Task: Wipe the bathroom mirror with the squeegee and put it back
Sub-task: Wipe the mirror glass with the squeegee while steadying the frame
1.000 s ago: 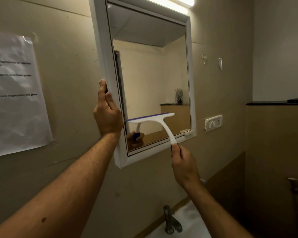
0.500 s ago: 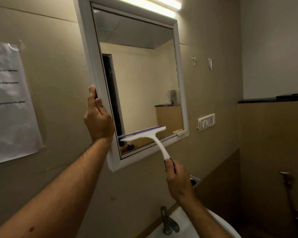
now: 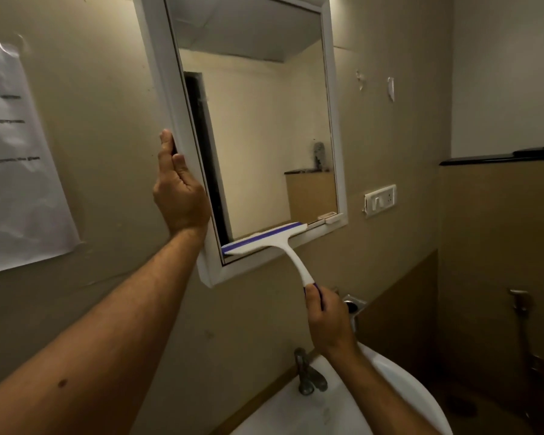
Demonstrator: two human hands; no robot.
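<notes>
Right hand [image 3: 328, 324] clamped on squeegee [image 3: 272, 244] handle; blade up-left of the grip, flat on the glass at the mirror [image 3: 264, 127] bottom edge. Left hand [image 3: 178, 193], fingers straight, braces the frame's left side, likely to steady it against blade pressure.

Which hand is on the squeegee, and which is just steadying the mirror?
The right hand grips the squeegee by its handle end. The left hand holds no tool; it rests on the mirror frame's left edge.
</notes>
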